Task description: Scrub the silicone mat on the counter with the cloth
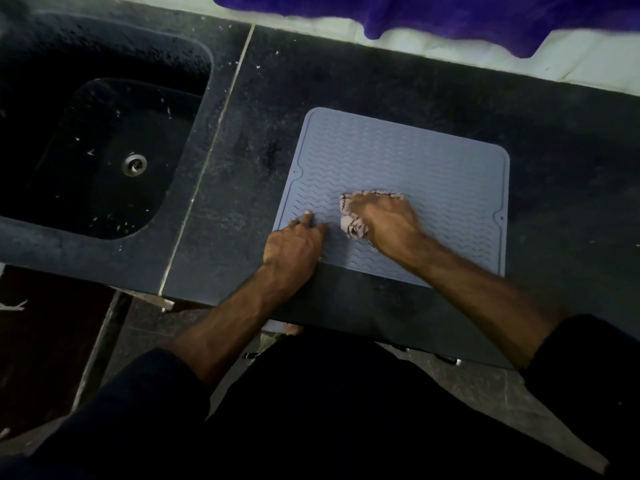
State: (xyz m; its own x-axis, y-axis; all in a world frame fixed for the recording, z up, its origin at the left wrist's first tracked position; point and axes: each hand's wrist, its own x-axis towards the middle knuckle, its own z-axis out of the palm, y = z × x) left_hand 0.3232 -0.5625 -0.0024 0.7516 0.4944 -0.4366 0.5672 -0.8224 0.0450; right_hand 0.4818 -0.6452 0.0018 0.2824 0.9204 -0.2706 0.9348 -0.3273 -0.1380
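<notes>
My dark sleeves (588, 344) frame the bottom of the view, both forearms reaching up over the near edge of the dark stone bench (346, 81). My left hand (294, 244) sits at the near-left corner of the silicone mat (433, 174), at about 8 o'clock on the mat, its fingers (307, 216) laid fairly straight and pressed flat on the ribbed surface, holding nothing. Just to the right of it, my right hand (388, 223) bears down on a bunched white cloth with dark red stitching (351, 226), the fingers curled over it and grasping it against the mat; cloth pokes out at the left of the hand and along the far side of the knuckles. The two hands are close but not touching. The right hand looks slightly blurred.

The mat is blue-grey, square with rounded corners, covered in wavy ridges inside a raised border, with a small hole at the left edge and another at the right edge. It lies flat on the bench, its near edge close to the bench's front edge, turned a little clockwise against it.

At 9 to 10 o'clock from the mat, past a pale seam in the stone, is a sunken black sink (104, 116) with a metal drain (134, 164) and pale specks scattered on its floor. At 12 o'clock, beyond the bench's back edge, a purple cloth (450, 15) hangs over a pale wall.
</notes>
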